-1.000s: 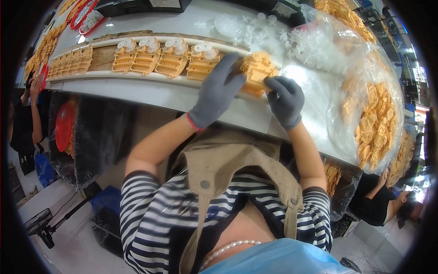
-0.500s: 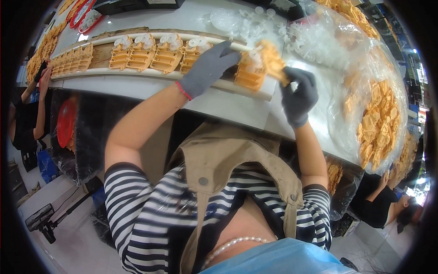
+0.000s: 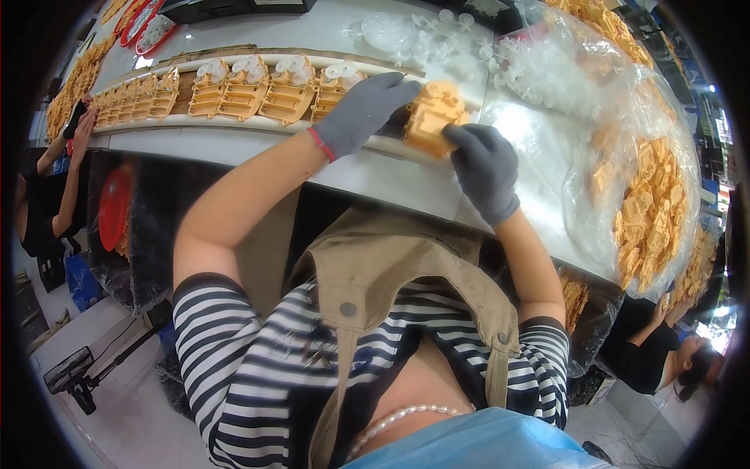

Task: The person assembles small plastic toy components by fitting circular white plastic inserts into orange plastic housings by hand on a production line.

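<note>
My right hand (image 3: 488,168), in a grey glove, pinches the lower right edge of a yellow-orange plastic cover (image 3: 437,113). The cover lies over the spot where a casing of the same colour sat on the rail; that casing is now mostly hidden. At the cover's left edge is my left hand (image 3: 359,117), gloved in grey with a red cuff, its fingers stretched out against the edge. Leftward along the rail stand several orange casings (image 3: 285,98) topped with whitish round parts (image 3: 293,69). My left hand partly covers the closest one.
White rails (image 3: 195,123) edge the row. More casings (image 3: 137,102) stand farther left, beside another person's hands (image 3: 80,129). Loose clear plastic parts (image 3: 437,39) lie beyond my hands. At the right is a clear bag (image 3: 578,156) with a pile of orange parts (image 3: 652,211).
My right hand has brought the cover left and down over the casing on the rail. My left hand has shifted slightly right. The far-left casings have slid right, nearer the others.
</note>
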A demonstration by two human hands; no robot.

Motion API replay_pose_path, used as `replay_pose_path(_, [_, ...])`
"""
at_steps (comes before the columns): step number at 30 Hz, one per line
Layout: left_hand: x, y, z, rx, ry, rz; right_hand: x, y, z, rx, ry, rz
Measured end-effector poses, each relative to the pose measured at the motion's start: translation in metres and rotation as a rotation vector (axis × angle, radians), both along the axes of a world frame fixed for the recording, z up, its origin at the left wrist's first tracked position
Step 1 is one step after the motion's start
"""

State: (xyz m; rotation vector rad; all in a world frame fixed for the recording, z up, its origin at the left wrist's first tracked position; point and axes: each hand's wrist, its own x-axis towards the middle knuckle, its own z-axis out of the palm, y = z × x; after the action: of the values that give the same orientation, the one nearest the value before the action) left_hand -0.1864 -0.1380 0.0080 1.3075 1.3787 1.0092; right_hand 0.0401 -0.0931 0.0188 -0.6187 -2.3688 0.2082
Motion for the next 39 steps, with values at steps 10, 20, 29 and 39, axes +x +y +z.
replay_pose_path(10, [0.017, 0.011, -0.002, 0.017, 0.137, 0.092, 0.003, 0.001, 0.008, -0.275, -0.21, 0.118])
replay_pose_path(20, [0.034, 0.006, 0.001, -0.052, -0.028, 0.08, 0.006, 0.003, 0.009, -1.083, 0.072, -0.177])
replay_pose_path(29, [0.133, -0.023, 0.006, 0.003, -0.508, 0.17, 0.069, -0.032, 0.027, -1.254, 0.697, -0.159])
replay_pose_path(39, [0.122, -0.017, 0.025, 0.077, -0.395, -0.06, 0.082, -0.03, 0.02, -1.287, 0.804, -0.183])
